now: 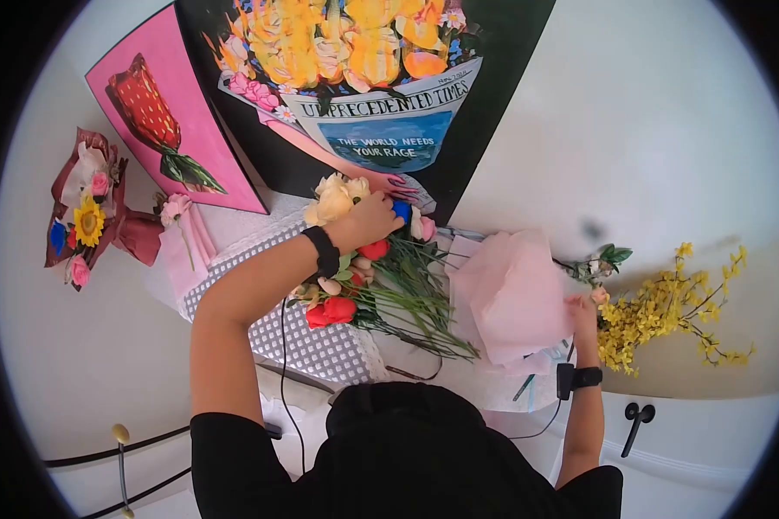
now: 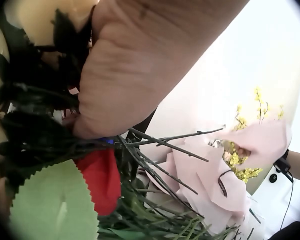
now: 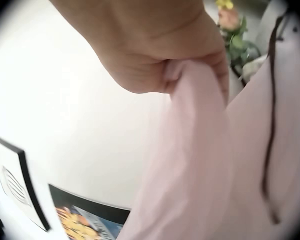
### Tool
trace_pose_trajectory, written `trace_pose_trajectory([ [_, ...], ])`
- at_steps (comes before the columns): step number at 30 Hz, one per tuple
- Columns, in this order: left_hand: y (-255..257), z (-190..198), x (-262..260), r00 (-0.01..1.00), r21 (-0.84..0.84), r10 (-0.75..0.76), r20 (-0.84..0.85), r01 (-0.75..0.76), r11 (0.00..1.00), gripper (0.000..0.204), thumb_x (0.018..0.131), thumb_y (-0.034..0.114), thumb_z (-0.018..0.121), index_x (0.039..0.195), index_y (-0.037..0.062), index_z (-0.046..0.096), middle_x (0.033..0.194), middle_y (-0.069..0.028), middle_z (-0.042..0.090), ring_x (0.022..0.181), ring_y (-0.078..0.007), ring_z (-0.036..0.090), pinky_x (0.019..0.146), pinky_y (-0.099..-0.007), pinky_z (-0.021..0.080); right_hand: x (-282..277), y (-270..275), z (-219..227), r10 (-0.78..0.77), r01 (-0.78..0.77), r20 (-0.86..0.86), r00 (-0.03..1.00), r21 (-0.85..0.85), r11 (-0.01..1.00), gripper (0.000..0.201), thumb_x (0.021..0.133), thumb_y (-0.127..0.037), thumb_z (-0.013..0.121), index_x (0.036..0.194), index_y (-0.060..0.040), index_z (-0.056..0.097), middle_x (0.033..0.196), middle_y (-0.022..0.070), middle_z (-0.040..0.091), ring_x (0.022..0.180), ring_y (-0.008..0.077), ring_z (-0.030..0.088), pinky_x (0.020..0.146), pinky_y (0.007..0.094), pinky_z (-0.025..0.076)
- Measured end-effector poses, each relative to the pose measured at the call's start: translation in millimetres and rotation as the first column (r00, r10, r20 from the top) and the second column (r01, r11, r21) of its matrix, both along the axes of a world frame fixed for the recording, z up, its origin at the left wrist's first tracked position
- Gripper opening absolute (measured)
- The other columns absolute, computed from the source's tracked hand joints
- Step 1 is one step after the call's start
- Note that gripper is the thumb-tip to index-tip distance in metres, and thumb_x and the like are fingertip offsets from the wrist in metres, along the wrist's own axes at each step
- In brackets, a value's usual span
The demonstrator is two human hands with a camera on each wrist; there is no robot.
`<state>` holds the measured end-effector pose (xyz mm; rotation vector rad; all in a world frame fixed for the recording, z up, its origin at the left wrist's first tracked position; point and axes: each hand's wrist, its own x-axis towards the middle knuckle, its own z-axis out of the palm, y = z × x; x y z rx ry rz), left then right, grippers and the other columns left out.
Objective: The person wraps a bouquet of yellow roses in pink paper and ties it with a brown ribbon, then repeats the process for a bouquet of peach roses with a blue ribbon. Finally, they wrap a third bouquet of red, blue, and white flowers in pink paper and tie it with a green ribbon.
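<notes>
My left hand (image 1: 370, 221) is down among the artificial flowers, its fingers curled at the bunch beside a blue flower (image 1: 402, 211). In the left wrist view, thin green stems (image 2: 165, 142) stick out from under this hand (image 2: 135, 75); its fingertips are hidden. Cream roses (image 1: 333, 201) lie on its left, red flowers (image 1: 331, 311) nearer the body. On the right, my right hand (image 1: 585, 318) pinches the edge of a pink wrapping paper sheet (image 1: 515, 294). The right wrist view shows the paper (image 3: 190, 150) gathered between thumb and fingers of that hand (image 3: 165, 50).
Long green stems (image 1: 415, 294) spread across the table towards the paper. Yellow blossom branches (image 1: 649, 320) stand at the far right. Two paintings, one pink (image 1: 169, 130) and one black (image 1: 493, 95), lean at the back. A wrapped bouquet (image 1: 91, 216) is at left.
</notes>
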<state>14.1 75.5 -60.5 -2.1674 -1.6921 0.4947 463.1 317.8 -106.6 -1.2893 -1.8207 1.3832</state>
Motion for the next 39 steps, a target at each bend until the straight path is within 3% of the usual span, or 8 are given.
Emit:
trace_pose_trajectory([
  [13,-2.7,1.2,-9.1,0.997,-0.047,-0.056,0.057,0.058,0.997,0.011,0.079,0.017,0.050,0.084,0.0173,0.059,0.080,-0.0004,0.059,0.081,-0.0178,0.057,0.071,-0.0309,0.040,-4.0,-14.5,-44.8,-0.166,0.167,-0.061,0.984,-0.002,0.986,0.014,0.076,-0.004,0.047,0.081,-0.0015,0.060,0.071,-0.0002,0.052,0.063,0.0081,0.045,0.059,0.0207,0.036],
  [16,-4.5,28.9,3.4,0.998,-0.031,-0.050,-0.038,0.049,0.998,0.011,0.076,0.017,0.052,0.081,0.0152,0.062,0.082,0.0000,0.058,0.084,-0.0183,0.055,0.074,-0.0313,0.040,-2.8,-12.6,-45.9,-0.148,0.150,-0.079,0.986,0.011,0.989,0.014,0.076,-0.004,0.047,0.081,-0.0016,0.060,0.072,0.0001,0.052,0.065,0.0083,0.045,0.060,0.0204,0.036],
  [18,-9.2,48.1,11.6,0.956,0.068,-0.035,-0.291,0.058,0.996,0.010,0.073,0.018,0.053,0.077,0.0144,0.062,0.081,0.0018,0.055,0.081,-0.0168,0.053,0.072,-0.0299,0.040,-4.3,-15.6,-41.6,-0.142,0.142,-0.073,0.987,-0.009,0.990,0.014,0.076,-0.004,0.047,0.081,-0.0017,0.060,0.072,0.0003,0.052,0.066,0.0086,0.045,0.060,0.0204,0.036],
  [22,-13.5,59.2,16.1,0.985,0.145,-0.063,-0.158,0.086,0.986,0.009,0.072,0.018,0.054,0.073,0.0139,0.062,0.081,0.0029,0.055,0.083,-0.0165,0.052,0.072,-0.0308,0.039,-6.5,-12.2,-47.5,-0.134,0.132,-0.034,0.990,-0.038,0.990,0.014,0.075,-0.003,0.047,0.081,-0.0008,0.060,0.077,0.0010,0.056,0.071,0.0101,0.048,0.067,0.0219,0.038],
  [25,-13.3,48.7,16.1,0.986,0.095,-0.068,-0.150,0.082,0.992,0.009,0.072,0.018,0.054,0.073,0.0154,0.063,0.079,0.0038,0.055,0.083,-0.0159,0.052,0.073,-0.0312,0.039,-8.8,-9.7,-51.7,-0.127,0.126,-0.042,0.991,-0.016,0.992,0.014,0.075,-0.004,0.048,0.080,-0.0008,0.060,0.076,0.0010,0.055,0.071,0.0100,0.048,0.066,0.0218,0.038],
  [27,-8.9,25.7,11.6,0.998,-0.119,-0.010,-0.065,0.003,0.993,0.008,0.072,0.018,0.055,0.073,0.0174,0.063,0.074,0.0051,0.056,0.085,-0.0157,0.052,0.074,-0.0305,0.038,-12.9,-14.3,-47.1,-0.130,0.130,-0.048,0.990,-0.015,0.991,0.014,0.076,-0.005,0.048,0.080,-0.0007,0.060,0.076,0.0010,0.055,0.070,0.0100,0.048,0.066,0.0218,0.038],
  [32,-9.1,-1.0,7.7,0.999,-0.163,0.039,-0.031,-0.044,0.986,0.008,0.072,0.019,0.056,0.071,0.0185,0.063,0.070,0.0050,0.056,0.083,-0.0156,0.052,0.073,-0.0296,0.038,-8.7,-7.9,-58.9,-0.183,0.185,-0.084,0.979,0.013,0.983,0.013,0.077,-0.005,0.049,0.079,-0.0008,0.060,0.072,0.0009,0.055,0.068,0.0106,0.047,0.064,0.0224,0.038],
  [39,0.7,22.9,38.2,0.987,-0.025,-0.017,-0.157,0.014,1.000,0.012,0.073,0.019,0.055,0.071,0.0175,0.066,0.074,0.0056,0.059,0.080,-0.0160,0.052,0.069,-0.0306,0.035,-1.7,-11.2,-60.6,-0.234,0.193,0.126,0.964,0.271,0.943,0.014,0.073,-0.007,0.054,0.081,0.0008,0.061,0.091,0.0159,0.053,0.087,0.0257,0.051,0.076,0.0327,0.040],
])
